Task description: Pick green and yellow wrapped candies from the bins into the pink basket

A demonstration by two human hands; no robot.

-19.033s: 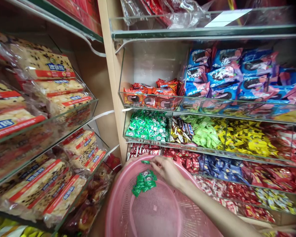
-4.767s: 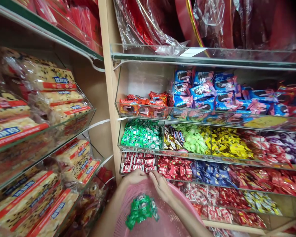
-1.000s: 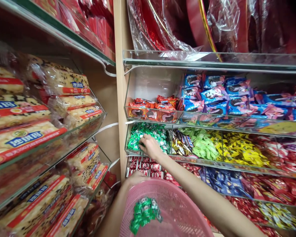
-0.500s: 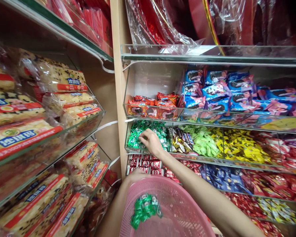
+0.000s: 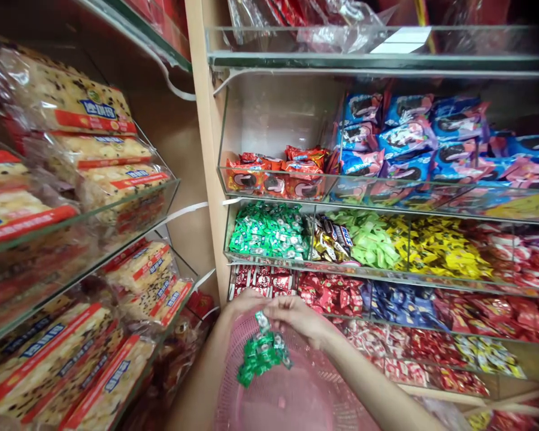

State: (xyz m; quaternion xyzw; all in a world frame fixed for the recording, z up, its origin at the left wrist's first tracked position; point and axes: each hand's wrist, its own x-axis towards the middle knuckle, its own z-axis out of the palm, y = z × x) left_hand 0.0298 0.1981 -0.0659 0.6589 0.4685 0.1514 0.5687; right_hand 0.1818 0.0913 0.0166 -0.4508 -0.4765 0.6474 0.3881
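My left hand (image 5: 241, 303) grips the far rim of a pink mesh basket (image 5: 296, 395) held low in front of the shelves. My right hand (image 5: 296, 316) hovers over the basket with one green wrapped candy (image 5: 263, 321) pinched in its fingers. Below it a small pile of green candies (image 5: 263, 354) lies in the basket. The clear bin of green candies (image 5: 269, 230) sits on the shelf just above my hands.
A clear shelf row holds gold, lime, yellow and red candies (image 5: 435, 248). Above are orange and blue cookie packs (image 5: 399, 143); below, red and blue sweets (image 5: 386, 305). On the left, glass shelves carry bagged rice cakes (image 5: 85, 114). A wooden post (image 5: 202, 149) divides the two.
My right hand has left the green candy bin and come down over the basket with one candy. The view has tilted downward. My left hand still holds the rim.
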